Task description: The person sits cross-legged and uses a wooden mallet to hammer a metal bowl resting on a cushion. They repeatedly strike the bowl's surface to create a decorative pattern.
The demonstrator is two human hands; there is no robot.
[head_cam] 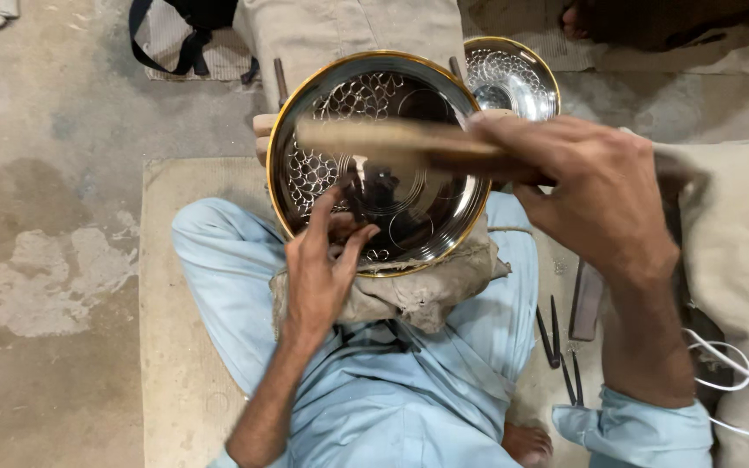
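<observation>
A shiny round metal plate (409,113) with a gold rim and an engraved scale pattern rests on a cloth-padded block over my lap. My left hand (318,269) is at its lower left, fingers pinched on a small dark tool (359,186) that touches the plate's middle. My right hand (595,195) is raised over the plate's right side and grips a wooden mallet (392,139), blurred, lying across the plate.
A second engraved gold-rimmed plate (513,78) lies behind the first. Several thin dark metal tools (556,334) lie on the mat at my right. A white cable (730,368) runs at the right edge. A black strap (188,39) lies at the top left on the concrete floor.
</observation>
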